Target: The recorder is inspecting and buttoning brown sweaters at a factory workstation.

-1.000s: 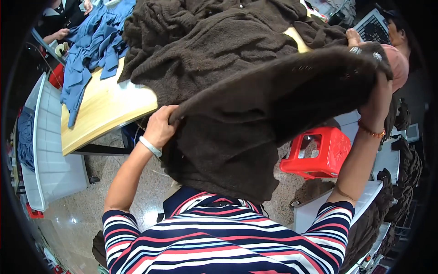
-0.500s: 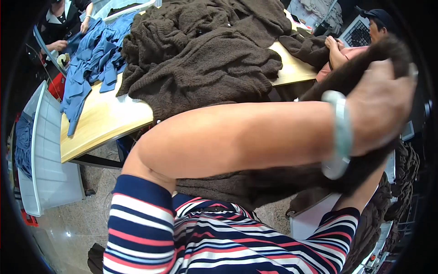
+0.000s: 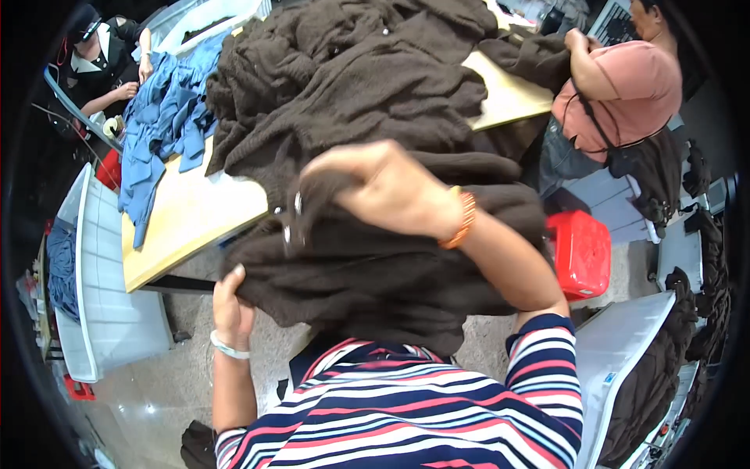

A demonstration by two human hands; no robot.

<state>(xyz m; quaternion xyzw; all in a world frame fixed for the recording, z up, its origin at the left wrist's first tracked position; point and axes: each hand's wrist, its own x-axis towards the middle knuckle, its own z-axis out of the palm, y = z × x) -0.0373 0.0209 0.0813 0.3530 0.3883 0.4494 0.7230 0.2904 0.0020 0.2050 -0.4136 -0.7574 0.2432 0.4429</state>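
Note:
A fuzzy dark brown knit cardigan [image 3: 375, 270] with a few shiny buttons hangs spread out in front of me, between my body and the table. My left hand [image 3: 233, 307], with a pale bangle at the wrist, pinches its lower left edge between thumb and fingers. Above the cardigan's middle, my right hand [image 3: 394, 191], wearing an orange bracelet, is closed on a buttoned edge; that edge is blurred by motion. A big heap of similar brown knitwear [image 3: 336, 86] lies on the table just beyond, close behind my right hand.
Blue garments [image 3: 176, 109] lie on the yellow wooden table [image 3: 187, 211] at left. White bins [image 3: 117, 289] stand at left and right [image 3: 625, 367]. A red stool [image 3: 580, 254] is at right. Two other people handle garments, one far left, one in pink [image 3: 633, 90] at right.
My left arm has swung back from across my right side to the lower left. My right hand has come into view over the middle, and the cardigan now spreads before me.

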